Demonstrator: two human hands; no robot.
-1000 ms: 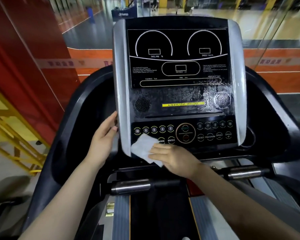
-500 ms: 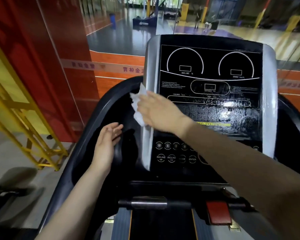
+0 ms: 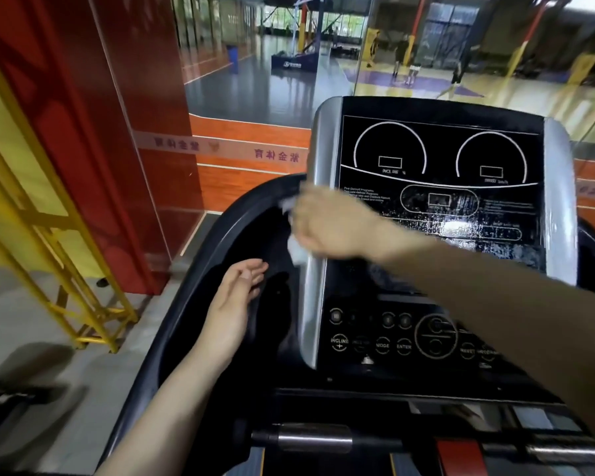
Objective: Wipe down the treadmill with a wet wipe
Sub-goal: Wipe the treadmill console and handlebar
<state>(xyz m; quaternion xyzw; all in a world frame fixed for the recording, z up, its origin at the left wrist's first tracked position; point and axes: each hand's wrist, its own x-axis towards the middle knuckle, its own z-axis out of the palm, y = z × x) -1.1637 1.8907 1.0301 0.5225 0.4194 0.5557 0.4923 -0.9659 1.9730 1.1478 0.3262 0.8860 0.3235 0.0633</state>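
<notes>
The right hand [image 3: 327, 228] reaches across the treadmill console [image 3: 440, 207] to its left side, holding a white wet wipe [image 3: 294, 247] against the silver left trim [image 3: 315, 269] of the panel. The hand is motion-blurred, but its fingers are curled over the wipe, which bunches out above the knuckles and hangs in a fold below the palm, where the trim meets the black shroud [image 3: 227, 228]. The forearm crosses in front of the lower display, hiding part of it.

The left hand [image 3: 234, 300] hovers lower and nearer, palm turned partly up and fingers loosely spread, just over the inner curve of the black shroud, left of the silver trim; I cannot tell whether it touches the plastic. It holds nothing.

The dark display face is streaked with wet smears (they catch the light most across the lower right). Below it sits the button panel [image 3: 392, 341], with keys marked INCLINE, MODE and ENTER around a large round control. At the near edge, a chrome handlebar grip [image 3: 315, 441] lies crosswise, with a red tab [image 3: 459, 456] to its right.

To the left stand a red wall [image 3: 93, 132] and a yellow metal frame [image 3: 49, 235]; far beyond the console lies a glossy sports court [image 3: 272, 91].
</notes>
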